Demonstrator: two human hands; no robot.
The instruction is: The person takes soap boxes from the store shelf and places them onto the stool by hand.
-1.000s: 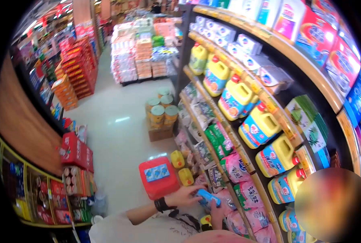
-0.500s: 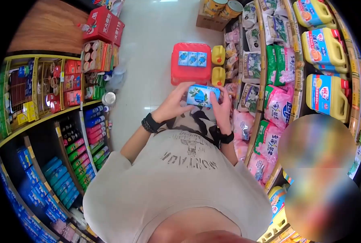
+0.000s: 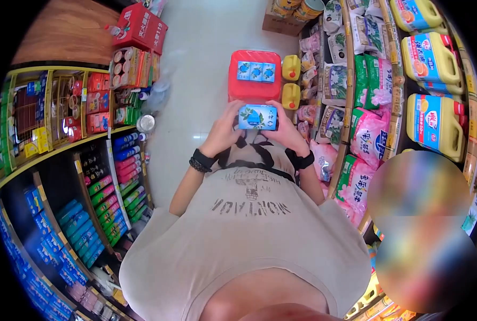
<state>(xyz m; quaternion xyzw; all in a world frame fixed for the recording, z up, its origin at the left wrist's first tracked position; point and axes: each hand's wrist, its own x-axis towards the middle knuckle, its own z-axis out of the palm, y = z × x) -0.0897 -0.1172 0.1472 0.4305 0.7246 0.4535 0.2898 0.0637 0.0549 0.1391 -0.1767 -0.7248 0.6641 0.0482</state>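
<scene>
A small blue box (image 3: pixel 257 117) with a green leaf and white flower print is held up in front of my waist, its printed face turned up. My left hand (image 3: pixel 225 128) grips its left end, and my right hand (image 3: pixel 287 134) its right end. Just past my hands, a red plastic stool (image 3: pixel 239 93) has three similar blue boxes (image 3: pixel 256 71) lying in a row on top.
Two yellow jugs (image 3: pixel 291 81) stand right of the stool. Shelves of pink bags (image 3: pixel 369 136) and yellow detergent jugs (image 3: pixel 435 125) line the right side. On the left are shelves with coloured tubes (image 3: pixel 107 206) and a red fire box (image 3: pixel 140 28). Tiled floor (image 3: pixel 195 80) lies between.
The box has shifted slightly left and away from my body, and now lies level instead of tilted. My right hand has moved from over its face to its right end.
</scene>
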